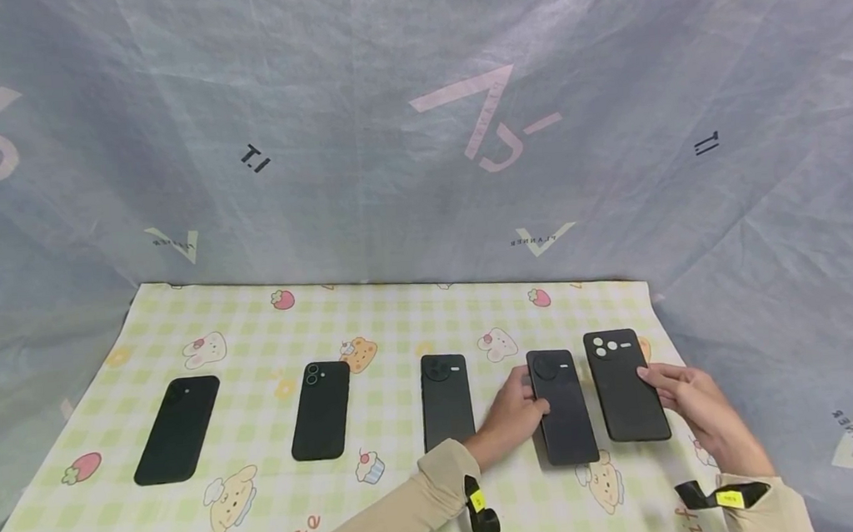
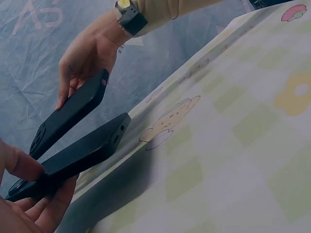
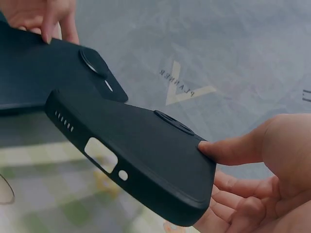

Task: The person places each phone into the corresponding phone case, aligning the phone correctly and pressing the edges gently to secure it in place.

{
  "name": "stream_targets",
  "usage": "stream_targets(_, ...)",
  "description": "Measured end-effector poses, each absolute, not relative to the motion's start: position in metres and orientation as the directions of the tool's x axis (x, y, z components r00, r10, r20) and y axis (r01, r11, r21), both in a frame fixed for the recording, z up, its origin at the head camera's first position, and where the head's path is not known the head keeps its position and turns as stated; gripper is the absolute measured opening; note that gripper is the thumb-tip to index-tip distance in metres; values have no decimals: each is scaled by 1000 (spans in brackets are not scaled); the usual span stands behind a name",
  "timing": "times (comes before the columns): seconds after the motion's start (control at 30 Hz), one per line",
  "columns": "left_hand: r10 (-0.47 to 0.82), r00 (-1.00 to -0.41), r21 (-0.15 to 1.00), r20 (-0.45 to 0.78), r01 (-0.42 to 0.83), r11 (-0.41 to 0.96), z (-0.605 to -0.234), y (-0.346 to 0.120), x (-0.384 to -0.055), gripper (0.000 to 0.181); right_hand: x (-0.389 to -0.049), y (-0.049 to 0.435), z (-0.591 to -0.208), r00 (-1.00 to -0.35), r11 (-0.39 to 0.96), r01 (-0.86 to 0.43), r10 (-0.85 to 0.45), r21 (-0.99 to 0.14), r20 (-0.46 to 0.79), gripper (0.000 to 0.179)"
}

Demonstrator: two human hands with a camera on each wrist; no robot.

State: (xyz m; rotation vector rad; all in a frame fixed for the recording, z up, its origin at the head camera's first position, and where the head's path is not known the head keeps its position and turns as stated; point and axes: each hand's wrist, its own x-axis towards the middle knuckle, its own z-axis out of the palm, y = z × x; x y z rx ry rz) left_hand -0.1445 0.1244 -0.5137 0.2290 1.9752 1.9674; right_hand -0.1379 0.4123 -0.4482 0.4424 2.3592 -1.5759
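Observation:
My left hand (image 1: 514, 413) pinches a dark smartphone (image 1: 566, 418) by its long left side, thumb on the back and fingers beneath. The phone has a round camera ring and a small flash window near its top. In the left wrist view it is raised over the cloth, its shadow below. My right hand (image 1: 696, 403) pinches a black phone case (image 1: 628, 400) by its right edge. Camera holes in the case show light through, and the right wrist view shows a port cutout and speaker holes along its end. Phone and case are side by side, both back side up.
Left of my left hand lies another dark phone (image 1: 446, 398) with a round camera ring, partly behind the sleeve. Farther left lie a black phone (image 1: 321, 412) with two lenses and another black phone (image 1: 178, 430). A checkered tablecloth (image 1: 250, 321) covers the table; grey fabric (image 1: 356, 138) hangs behind.

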Motion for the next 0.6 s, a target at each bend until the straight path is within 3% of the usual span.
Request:
stream_targets(0.3, 347, -930, 992, -123, -119, 31, -513, 127, -149, 66, -132, 397, -449, -921, 294, 387, 80, -874, -381, 79)
stream_targets(0.6, 353, -929, 993, -114, -103, 51, -512, 130, -148, 67, -132, 380, -455, -922, 247, 384, 53, -890, -383, 58)
